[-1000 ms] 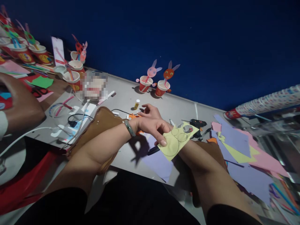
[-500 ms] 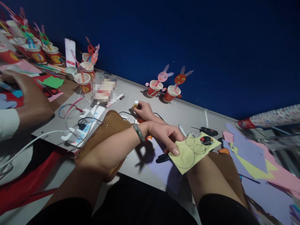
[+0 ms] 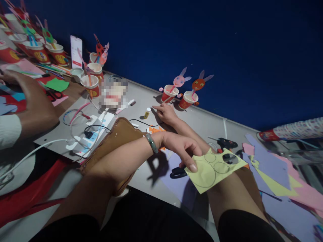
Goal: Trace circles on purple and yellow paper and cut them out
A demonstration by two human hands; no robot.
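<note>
My left hand, with a bangle on its wrist, pinches a piece of yellow paper between thumb and fingers. Pencil-like circles are drawn on the paper, and a hole is cut near its far corner. Black looped handles, like those of scissors, show just below that hand; whether it holds them is hidden. Crossing beneath the left arm, my right arm reaches to the back, where my right hand is open and holds nothing, its index finger stretched out. A small yellow bottle with a white cap stands just left of that fingertip.
Two red paper cups with rabbit-faced figures stand by the blue wall. A glue gun lies right of centre, beside purple paper. Left are a power strip, cables, a brown pouch and another person's arm.
My right hand has let go of the small bottle and moved away to the right and slightly back. The yellow paper in my left hand has shifted slightly right and down in view.
</note>
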